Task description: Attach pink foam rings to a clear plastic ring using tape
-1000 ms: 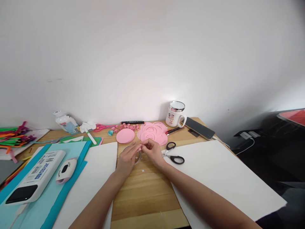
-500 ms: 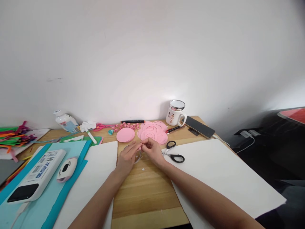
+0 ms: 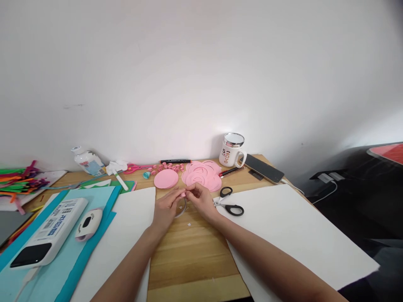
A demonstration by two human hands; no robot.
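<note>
My left hand [image 3: 166, 207] and my right hand [image 3: 201, 200] meet over the wooden table [image 3: 192, 251], fingertips pinched together on a small pink paper piece [image 3: 183, 193]. A clear tape roll [image 3: 181, 207] lies under the hands. Just beyond them lie a plain pink paper circle [image 3: 166, 179] and a pile of spiral-cut pink circles [image 3: 203, 174]. Small rolled pink paper pieces [image 3: 170, 167] sit in a row behind the circle. Black-handled scissors [image 3: 231, 203] lie right of my right hand.
White sheets [image 3: 292, 230] flank the hands on both sides; blue sheets [image 3: 63, 247] at left carry a white box [image 3: 50, 230] and a small white device [image 3: 88, 224]. A mug [image 3: 232, 151], phone [image 3: 262, 168], markers, bottle [image 3: 86, 161] and pipe cleaners [image 3: 19, 176] line the back.
Both hands stay at the same spot; the fingers have shifted slightly on the pink piece. The view has barely moved.
</note>
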